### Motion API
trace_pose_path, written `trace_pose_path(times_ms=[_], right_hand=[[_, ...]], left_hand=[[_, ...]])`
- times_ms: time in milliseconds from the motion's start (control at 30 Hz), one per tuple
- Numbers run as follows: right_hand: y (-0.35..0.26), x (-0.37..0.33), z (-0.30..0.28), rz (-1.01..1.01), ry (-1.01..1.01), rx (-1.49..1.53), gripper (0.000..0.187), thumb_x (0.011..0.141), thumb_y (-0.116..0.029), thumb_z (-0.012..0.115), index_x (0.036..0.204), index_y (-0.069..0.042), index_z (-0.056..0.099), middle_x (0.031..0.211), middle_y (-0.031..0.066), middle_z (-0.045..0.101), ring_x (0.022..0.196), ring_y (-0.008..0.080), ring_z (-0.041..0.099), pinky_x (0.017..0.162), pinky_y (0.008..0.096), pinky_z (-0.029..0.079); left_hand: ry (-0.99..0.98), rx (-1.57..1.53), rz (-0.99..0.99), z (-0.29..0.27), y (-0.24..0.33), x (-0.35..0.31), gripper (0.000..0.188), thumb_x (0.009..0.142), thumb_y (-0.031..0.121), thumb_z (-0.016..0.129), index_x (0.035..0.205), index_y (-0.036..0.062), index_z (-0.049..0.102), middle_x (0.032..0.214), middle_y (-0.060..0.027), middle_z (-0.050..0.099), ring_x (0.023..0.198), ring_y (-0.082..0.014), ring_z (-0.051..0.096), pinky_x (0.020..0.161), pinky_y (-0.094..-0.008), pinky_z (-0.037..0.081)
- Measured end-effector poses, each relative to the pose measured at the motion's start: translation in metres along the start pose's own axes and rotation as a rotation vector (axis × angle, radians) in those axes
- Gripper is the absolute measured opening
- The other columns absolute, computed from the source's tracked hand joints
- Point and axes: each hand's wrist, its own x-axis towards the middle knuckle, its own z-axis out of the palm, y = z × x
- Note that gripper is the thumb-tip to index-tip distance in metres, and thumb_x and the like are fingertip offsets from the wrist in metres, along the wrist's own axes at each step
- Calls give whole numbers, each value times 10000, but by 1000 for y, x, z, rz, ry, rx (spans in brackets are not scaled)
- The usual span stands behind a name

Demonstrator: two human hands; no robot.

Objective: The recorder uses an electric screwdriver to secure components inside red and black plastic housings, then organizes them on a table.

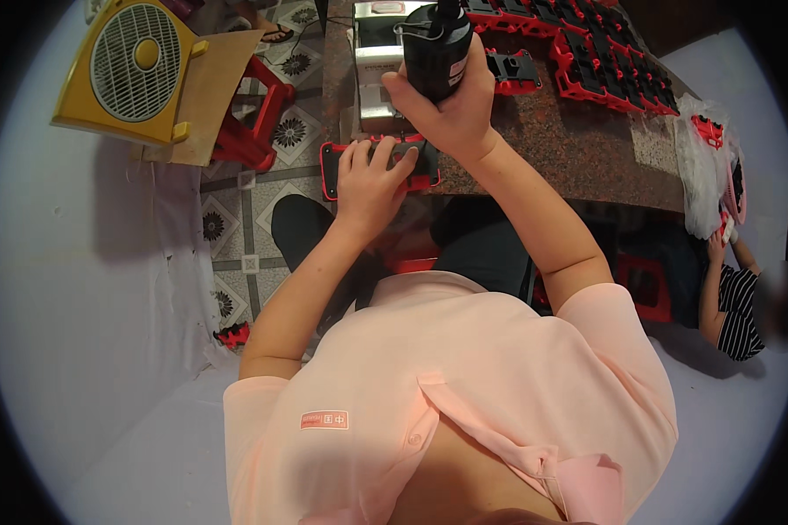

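My right hand [460, 109] is wrapped around a black, cylindrical electric screwdriver [436, 57], which has a wire loop near its top. The driver's tip is hidden behind the hand. Below and to the left, my left hand [372, 184] holds a flat red-and-black plastic part [331, 171] at the table's near edge, its fingers bent over the top. What lies under those fingertips cannot be seen. A silver metal box [369, 66] stands just beyond the part, partly covered by the driver and my right hand.
Several red-and-black parts [613, 74] lie in rows across the far right of the speckled table [552, 162]. One similar part [515, 72] sits nearer the driver. A yellow box fan [136, 74] is at left by a red stool [258, 118]. Another person [734, 302] sits at right beside plastic bags [699, 175].
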Motion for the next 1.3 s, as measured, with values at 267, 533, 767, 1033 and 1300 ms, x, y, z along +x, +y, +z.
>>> trace_pose_path(times_ms=[267, 533, 767, 1033, 1300], right_hand=[[3, 24, -12, 102, -77, 397, 372, 835, -160, 845, 1044, -26, 568, 835, 10, 661, 752, 76, 650, 658, 232, 528], [13, 31, 17, -268, 45, 24, 326, 907, -186, 778, 1070, -41, 536, 723, -15, 552, 582, 60, 500, 511, 256, 394], [9, 47, 8, 304, 57, 431, 317, 936, -287, 751, 998, -57, 541, 720, -1, 591, 587, 87, 557, 522, 262, 435], [-49, 10, -39, 191, -14, 440, 359, 842, -84, 823, 1042, -33, 529, 789, 10, 649, 720, 76, 637, 635, 230, 517], [-39, -10, -48, 56, -29, 296, 490, 916, -215, 749, 1215, 31, 448, 840, 113, 662, 694, 156, 646, 653, 297, 528]], left_hand=[[14, -3, 0, 4, -4, -2, 649, 656, 178, 824, 1277, 210, 639, 1299, -105, 550, 1184, -362, 520, 1046, -525, 397], [-9, 18, 0, -1, 2, -4, 652, 653, 177, 828, 1277, 202, 639, 1321, -106, 540, 1194, -355, 497, 1061, -509, 381], [-20, -19, -38, -8, 4, -14, 637, 665, 139, 827, 1264, 222, 628, 1291, -91, 554, 1188, -343, 503, 1062, -508, 386], [23, 38, -12, 8, -5, 8, 666, 654, 158, 831, 1277, 224, 604, 1261, -91, 546, 1157, -339, 517, 1042, -505, 390], [33, 1, -11, 11, -3, 15, 649, 651, 141, 836, 1252, 218, 605, 1248, -94, 549, 1136, -339, 523, 1036, -501, 386]])
